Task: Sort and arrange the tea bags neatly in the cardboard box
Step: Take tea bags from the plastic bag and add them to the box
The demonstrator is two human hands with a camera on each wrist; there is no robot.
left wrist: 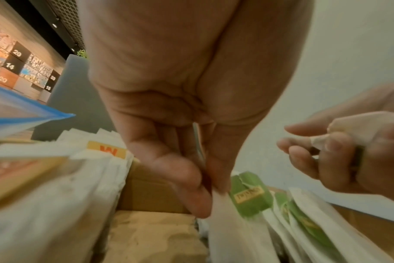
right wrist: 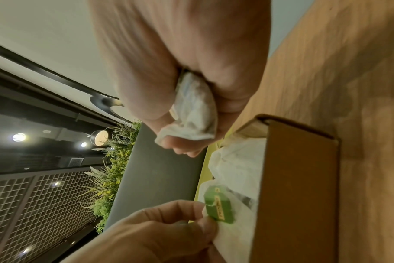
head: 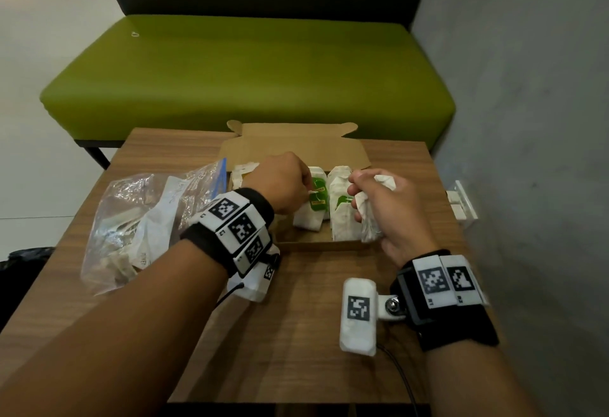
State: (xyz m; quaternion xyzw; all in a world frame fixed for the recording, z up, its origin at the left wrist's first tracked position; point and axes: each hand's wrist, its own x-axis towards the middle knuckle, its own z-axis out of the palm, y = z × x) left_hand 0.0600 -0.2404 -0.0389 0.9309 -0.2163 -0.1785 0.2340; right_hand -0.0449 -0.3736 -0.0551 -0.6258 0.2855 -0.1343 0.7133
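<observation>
An open cardboard box [head: 346, 152] sits on the wooden table, with white tea bags standing in rows inside it. My left hand [head: 283, 185] is over the box's middle and pinches the edge of a green-tagged tea bag [head: 311, 209] between thumb and forefinger; the pinch shows close up on the green-tagged tea bag [left wrist: 225, 213] in the left wrist view. My right hand [head: 389, 209] hovers over the box's right row and grips several crumpled white tea bags [right wrist: 196, 110]. A yellow-tagged row [left wrist: 106, 151] stands at the box's left.
A clear zip bag [head: 138, 218] with more tea bags lies left of the box. A green bench [head: 247, 77] runs behind the table, and a grey wall closes the right side. A white bracket [head: 461, 200] sits by the wall. Bare table wood [head: 296, 334] lies in front.
</observation>
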